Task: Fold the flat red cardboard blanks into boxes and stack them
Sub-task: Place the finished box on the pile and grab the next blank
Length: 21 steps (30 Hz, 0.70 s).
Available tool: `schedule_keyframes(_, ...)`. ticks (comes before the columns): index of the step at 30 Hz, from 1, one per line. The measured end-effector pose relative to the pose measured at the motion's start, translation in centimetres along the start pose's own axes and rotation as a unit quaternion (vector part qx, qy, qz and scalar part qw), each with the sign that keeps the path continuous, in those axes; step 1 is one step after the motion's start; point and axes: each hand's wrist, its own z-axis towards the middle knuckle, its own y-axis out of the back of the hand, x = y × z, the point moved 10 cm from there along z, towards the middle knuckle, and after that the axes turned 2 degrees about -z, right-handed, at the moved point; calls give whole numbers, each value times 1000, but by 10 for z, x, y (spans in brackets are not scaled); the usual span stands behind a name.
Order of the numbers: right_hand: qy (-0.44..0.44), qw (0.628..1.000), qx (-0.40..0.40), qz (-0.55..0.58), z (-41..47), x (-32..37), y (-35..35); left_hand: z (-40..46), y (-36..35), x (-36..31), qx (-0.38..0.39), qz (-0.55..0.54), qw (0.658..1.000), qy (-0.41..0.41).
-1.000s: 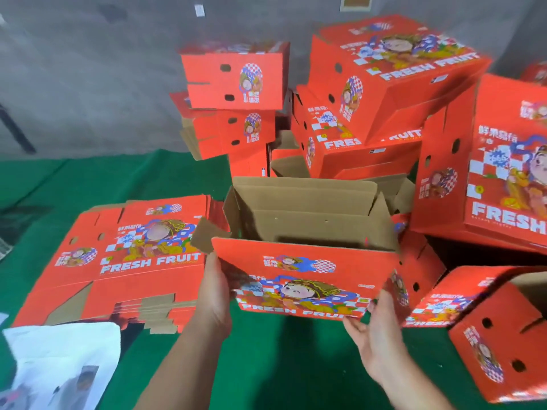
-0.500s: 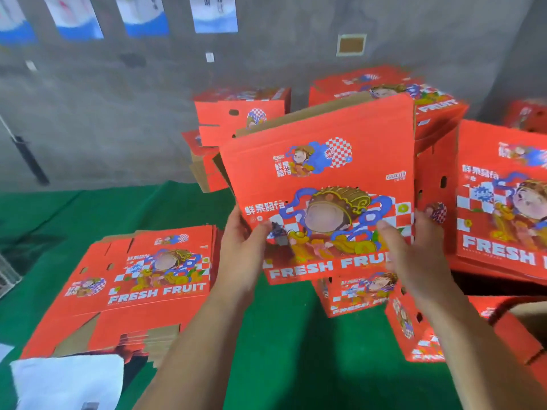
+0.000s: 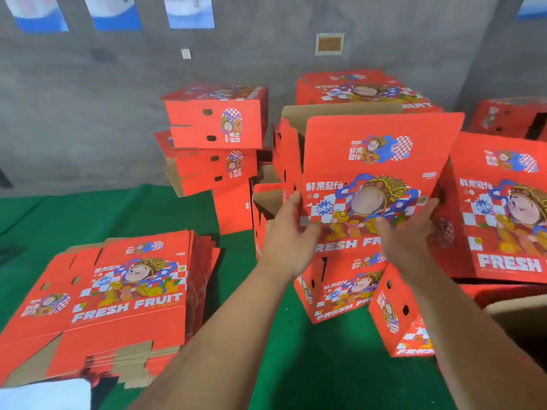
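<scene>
Seemingly the stacking step is in hand: a person holds up a folded red box (image 3: 379,179), printed face toward the camera, in front of a heap of finished boxes (image 3: 216,119) by a grey wall. Going left to right: a stack of flat blanks (image 3: 118,297) lies on the green floor covering (image 3: 88,214), its top sheet printed "FRESH FRUIT" in white under a cartoon figure on a blue-and-white check, with Chinese characters above (too blurred to read surely). The left hand (image 3: 288,235) grips the box's left edge, thumb on the printed face. The box shows the same "FRESH FR..." partly behind the hands, and its top looks open, brown cardboard showing. The right hand (image 3: 410,229) clasps the lower right edge, fingers spread. At far right another box (image 3: 503,208) reads "FRESH". Next, I judge, the box must be set squarely on the heap so it does not slide
</scene>
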Motion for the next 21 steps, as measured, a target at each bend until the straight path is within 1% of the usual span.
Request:
schedule_keyframes(2, 67, 996, -49, 38, -21, 20, 0, -4, -17, 6, 30, 44, 998, 16)
schedule_keyframes(3, 99, 992, -56, 60, -31, 28, -7, -5, -26, 12, 59, 22, 998, 26)
schedule_keyframes(5, 144, 986, -39, 79, -51, 39, -25, -7, -39, 27, 112, -53, 991, 50)
schedule_keyframes(6, 162, 984, -21, 75, -62, 42, -36, -7, -40, 31, 114, -73, 989, 57)
schedule_keyframes(7, 176, 982, 1, 71, -72, 44, -46, -7, -36, 34, 93, -77, 991, 64)
schedule_keyframes(9, 198, 978, 34, 58, -89, 46, -62, -10, -22, 40, 13, -81, 992, 100)
schedule_keyframes(10, 213, 975, 41, 48, -96, 47, -67, -14, -16, 44, -25, -95, 988, 120)
schedule_keyframes(12, 238, 969, 54, 47, -111, 54, -77, -21, -8, 52, -73, -132, 978, 141)
schedule_keyframes(16, 273, 957, 84, 49, -136, 68, -98, -34, 11, 68, -110, -165, 968, 153)
schedule_keyframes(19, 275, 954, 100, 61, -148, 67, -110, -44, 32, 80, -153, -184, 959, 149)
schedule_keyframes(21, 276, 953, 109, 52, -157, 65, -122, -50, 42, 91, -168, -184, 958, 144)
